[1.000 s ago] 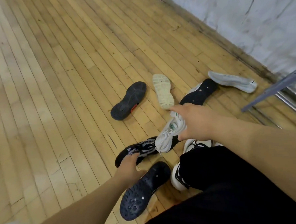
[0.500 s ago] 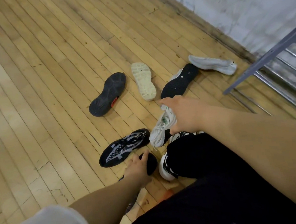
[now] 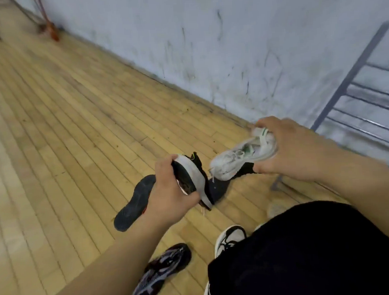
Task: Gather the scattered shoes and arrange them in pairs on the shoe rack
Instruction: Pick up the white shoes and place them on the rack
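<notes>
Closest to the camera, a black trouser leg (image 3: 307, 254) fills the lower right, with a white-and-black worn shoe (image 3: 230, 238) showing at its edge on the wooden floor (image 3: 64, 131). Just left of it a black-and-purple patterned sneaker (image 3: 160, 273) lies on the boards, blurred and untouched. Above that, the left hand (image 3: 169, 193) is raised off the floor with its fingers and thumb curled round a black shoe (image 3: 190, 179) with a white sole edge, gripping it from the sole side so that the shoe is tilted on its side. Beyond and partly behind that hand a dark shoe (image 3: 133, 204) rests sole-up on the floor. To the right, at about the same height, the right hand (image 3: 295, 151) clasps a white sneaker (image 3: 241, 156) at its heel, fingers wrapped over the top, the laced toe pointing toward the black shoe; the two held shoes are near each other but apart. A dark shape shows beneath the white sneaker, and what it is cannot be told. Behind the right hand stands the grey metal shoe rack (image 3: 352, 76), its bars against the scuffed pale wall (image 3: 206, 45).
</notes>
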